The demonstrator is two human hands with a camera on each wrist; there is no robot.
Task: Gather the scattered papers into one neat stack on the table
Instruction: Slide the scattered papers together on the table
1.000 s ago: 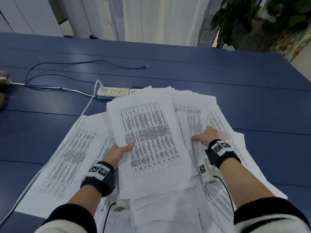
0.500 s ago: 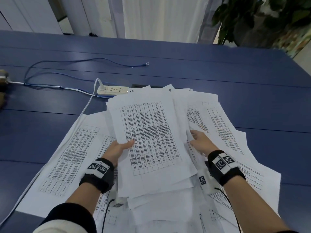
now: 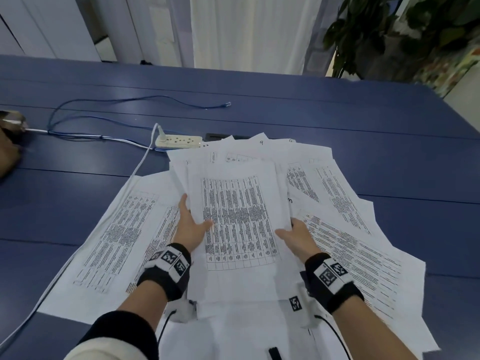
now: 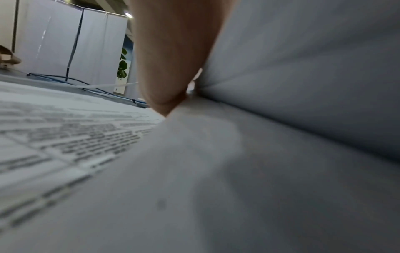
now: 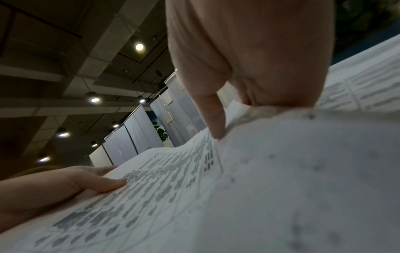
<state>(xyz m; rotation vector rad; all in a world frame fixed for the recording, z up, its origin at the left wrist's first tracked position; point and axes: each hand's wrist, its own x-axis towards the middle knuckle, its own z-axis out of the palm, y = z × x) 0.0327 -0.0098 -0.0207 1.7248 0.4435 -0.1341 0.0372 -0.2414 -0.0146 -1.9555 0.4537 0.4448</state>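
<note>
- A bundle of printed sheets is being held at the middle of the blue surface, above a loose spread of other papers fanning out to both sides.
- The bundle's left edge is being gripped by the left hand, thumb lying on the top page; its fingers are hidden beneath the sheets.
- The right edge is being gripped by the right hand, thumb on top and the fingers tucked out of sight under the paper.
- The tables of text on the pages are being blurred too much to be read; a handwritten "9" is showing on a far sheet.
- A white power strip is lying just behind the pile, partly overlapped by it, with a white cable and a blue cable trailing left.
- A potted plant is being cut off at the top right corner.
- Both wrist views are being largely blocked by hand and paper.
</note>
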